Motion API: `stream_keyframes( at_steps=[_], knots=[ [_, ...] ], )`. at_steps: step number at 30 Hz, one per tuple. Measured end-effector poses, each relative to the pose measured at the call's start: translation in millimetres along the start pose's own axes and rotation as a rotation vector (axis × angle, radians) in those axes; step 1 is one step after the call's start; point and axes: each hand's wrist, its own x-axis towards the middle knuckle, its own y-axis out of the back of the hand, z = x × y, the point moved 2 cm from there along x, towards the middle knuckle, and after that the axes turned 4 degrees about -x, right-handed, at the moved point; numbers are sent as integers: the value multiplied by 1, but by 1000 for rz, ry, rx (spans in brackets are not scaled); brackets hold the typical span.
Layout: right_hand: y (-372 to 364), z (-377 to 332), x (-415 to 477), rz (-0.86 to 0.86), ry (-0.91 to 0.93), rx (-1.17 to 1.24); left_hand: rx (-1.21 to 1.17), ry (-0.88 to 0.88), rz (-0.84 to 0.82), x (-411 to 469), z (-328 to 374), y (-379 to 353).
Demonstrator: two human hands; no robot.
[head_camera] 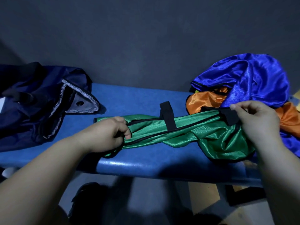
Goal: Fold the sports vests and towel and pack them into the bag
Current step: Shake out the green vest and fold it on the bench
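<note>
No readable text, labels or numbers on anything in view

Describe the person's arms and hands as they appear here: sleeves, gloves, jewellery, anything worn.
Both forearms come into view bare; no sleeve shows on either as far as the picture's edges. The left hand and the right hand wear no gloves. No ring, watch, bracelet or strap shows on the fingers or wrists. The fingernails look short and plain. The dim light may hide finer marks.

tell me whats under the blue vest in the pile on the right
An orange vest shows beneath the blue vest, with a sliver of yellow-green fabric at the pile's left edge. Anything deeper is covered, so no towel can be confirmed there.
</note>
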Motion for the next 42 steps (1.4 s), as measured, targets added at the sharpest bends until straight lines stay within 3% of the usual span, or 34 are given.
stream_keyframes(
  at_steps=[8, 14, 22, 33, 38, 42],
  knots=[
    [0, 2, 1, -5, 5, -7, -19, -72, -112, 0, -4, -1],
    [-1, 5, 3, -3, -5, -17, -93, -116, -71, -2, -7, -6],
    [-3, 4, 2, 0, -11, -11, -22, -127, -40, -1, -10, -9],
    [3, 1, 1, -22, 22, 19, -427, -76, -7, -8, -7, 17],
    [14, -5, -2, -44, 95, 64, -563, -70, 196, -23, 5, 46],
    [29, -28, -8, -82, 169, 136, -507, -25, 500, -40, 16, 68]
  ],
)
